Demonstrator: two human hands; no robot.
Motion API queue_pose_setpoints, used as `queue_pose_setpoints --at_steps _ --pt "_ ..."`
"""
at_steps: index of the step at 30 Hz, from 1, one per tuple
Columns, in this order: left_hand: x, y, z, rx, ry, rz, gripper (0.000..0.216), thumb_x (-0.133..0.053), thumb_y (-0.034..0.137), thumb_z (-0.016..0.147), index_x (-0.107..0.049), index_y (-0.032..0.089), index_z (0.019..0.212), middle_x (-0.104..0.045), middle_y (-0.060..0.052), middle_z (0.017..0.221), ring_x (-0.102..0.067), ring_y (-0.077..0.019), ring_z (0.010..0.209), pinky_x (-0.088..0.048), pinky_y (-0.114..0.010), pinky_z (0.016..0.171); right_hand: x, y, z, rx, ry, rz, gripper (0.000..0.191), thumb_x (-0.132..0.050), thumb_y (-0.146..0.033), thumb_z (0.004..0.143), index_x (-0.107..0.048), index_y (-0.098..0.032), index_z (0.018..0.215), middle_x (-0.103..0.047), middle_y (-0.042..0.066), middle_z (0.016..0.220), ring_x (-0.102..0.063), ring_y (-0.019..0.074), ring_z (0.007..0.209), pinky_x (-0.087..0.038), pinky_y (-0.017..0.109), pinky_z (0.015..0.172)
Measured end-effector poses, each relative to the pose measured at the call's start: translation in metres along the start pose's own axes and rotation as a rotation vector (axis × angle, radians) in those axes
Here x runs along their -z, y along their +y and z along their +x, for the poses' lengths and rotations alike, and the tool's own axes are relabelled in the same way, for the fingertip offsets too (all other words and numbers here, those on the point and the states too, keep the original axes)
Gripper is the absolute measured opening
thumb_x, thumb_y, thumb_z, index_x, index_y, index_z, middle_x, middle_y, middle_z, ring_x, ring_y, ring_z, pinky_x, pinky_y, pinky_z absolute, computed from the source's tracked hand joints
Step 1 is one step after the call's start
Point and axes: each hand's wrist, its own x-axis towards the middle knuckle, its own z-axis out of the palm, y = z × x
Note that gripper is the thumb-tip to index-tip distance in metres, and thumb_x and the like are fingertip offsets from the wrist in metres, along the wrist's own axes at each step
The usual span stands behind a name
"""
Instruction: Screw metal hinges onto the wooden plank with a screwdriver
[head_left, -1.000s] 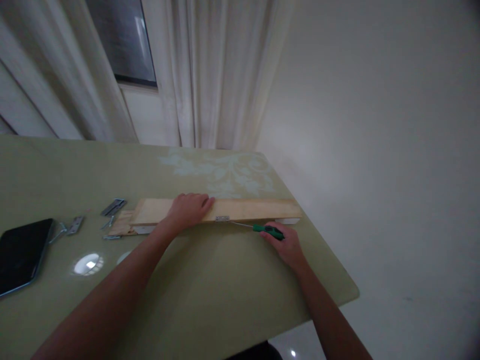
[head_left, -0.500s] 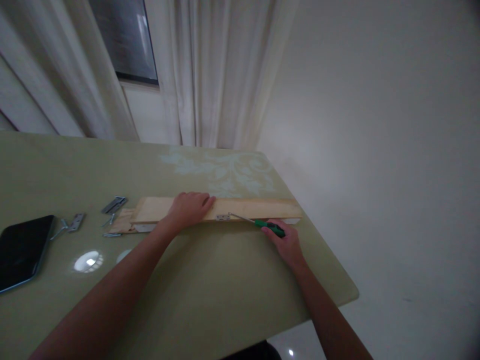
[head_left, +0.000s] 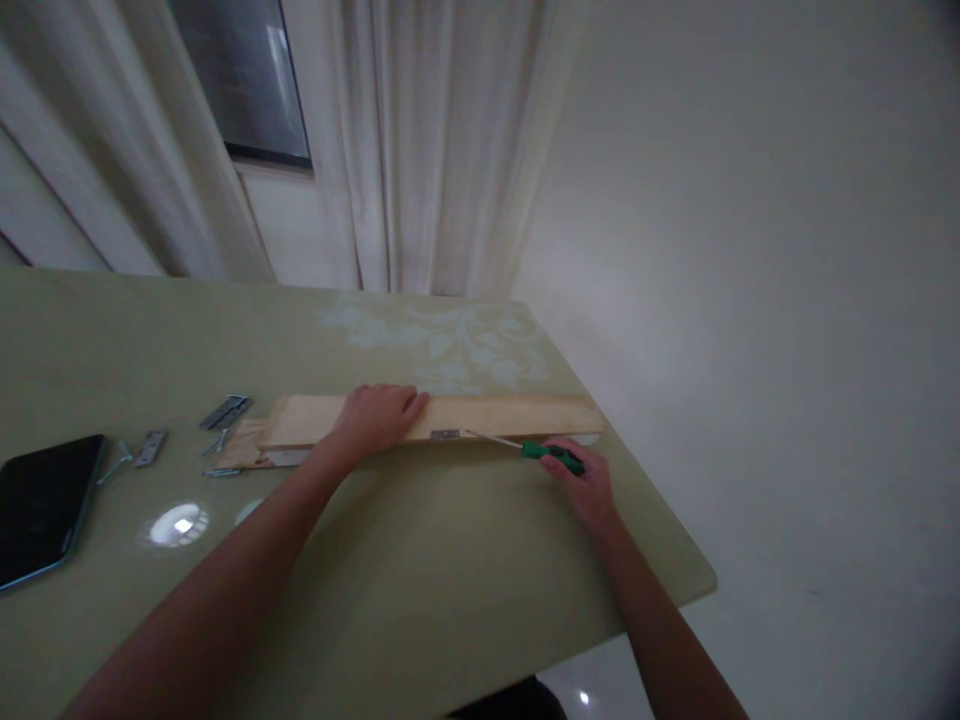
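A long pale wooden board [head_left: 495, 413] lies across the green table [head_left: 420, 560]. My left hand [head_left: 379, 417] rests flat on top of the board, fingers spread, pressing it down. A small metal hinge [head_left: 445, 435] sits on the board's near edge, just right of that hand. My right hand [head_left: 585, 482] is closed around a green-handled screwdriver [head_left: 551, 455], whose thin shaft reaches left with its tip at the hinge.
Loose metal hinges [head_left: 225, 411] and screws [head_left: 222, 471] lie left of the board, with another hinge [head_left: 151, 447] further left. A dark tablet [head_left: 41, 505] lies at the table's left edge. White curtains [head_left: 420, 150] and a window stand behind. The table's right edge drops to the floor.
The screwdriver tip rose from below the hinge onto it. My right hand then slid slightly to the right. My left hand and the board stayed put.
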Motion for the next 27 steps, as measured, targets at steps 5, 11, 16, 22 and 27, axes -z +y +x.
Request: queue_pose_setpoints --at_steps 5,11,16,22,27 --pt "0.0 0.0 0.0 0.003 -0.001 0.001 0.064 -0.025 0.052 0.111 -0.081 0.021 0.11 -0.083 -0.017 0.115 -0.079 -0.0349 0.104 -0.054 -0.045 0.089 -0.006 0.002 0.003 -0.037 0.072 0.014 0.045 -0.076 -0.062 0.086 -0.084 -0.019 0.097 -0.081 0.008 0.086 -0.071 0.0234 0.077 -0.057 0.035 0.074" --pt "-0.001 0.0 0.0 -0.01 0.012 0.004 0.063 -0.025 0.051 0.111 -0.081 0.021 0.11 -0.083 -0.017 0.115 -0.079 -0.0357 0.106 -0.054 -0.046 0.091 -0.013 -0.005 -0.001 -0.023 0.0 0.003 0.036 -0.081 -0.055 0.082 -0.085 -0.021 0.091 -0.078 0.005 0.08 -0.068 0.0213 0.073 -0.053 0.032 0.071" --pt "-0.001 -0.001 0.001 -0.026 0.019 -0.009 0.064 -0.025 0.051 0.111 -0.08 0.02 0.11 -0.083 -0.017 0.115 -0.079 -0.0357 0.107 -0.054 -0.046 0.093 -0.007 -0.008 -0.004 -0.011 -0.046 0.0 0.029 -0.086 -0.049 0.077 -0.085 -0.022 0.085 -0.077 0.004 0.075 -0.065 0.0199 0.068 -0.051 0.031 0.069" --pt "0.001 0.0 0.0 -0.017 0.006 -0.014 0.063 -0.025 0.05 0.111 -0.08 0.019 0.112 -0.083 -0.018 0.116 -0.079 -0.0367 0.108 -0.055 -0.048 0.093 -0.008 -0.002 -0.001 -0.009 0.026 0.064 0.037 -0.08 -0.057 0.082 -0.082 -0.02 0.087 -0.071 0.002 0.066 -0.059 0.0169 0.059 -0.047 0.029 0.06" --pt "-0.002 -0.001 0.001 -0.034 0.017 -0.03 0.064 -0.025 0.051 0.111 -0.08 0.018 0.112 -0.082 -0.019 0.117 -0.078 -0.0383 0.108 -0.055 -0.049 0.092 -0.007 -0.005 0.001 0.033 0.102 0.136 0.042 -0.076 -0.061 0.085 -0.076 -0.02 0.096 -0.063 -0.002 0.06 -0.053 0.0142 0.05 -0.041 0.026 0.049"
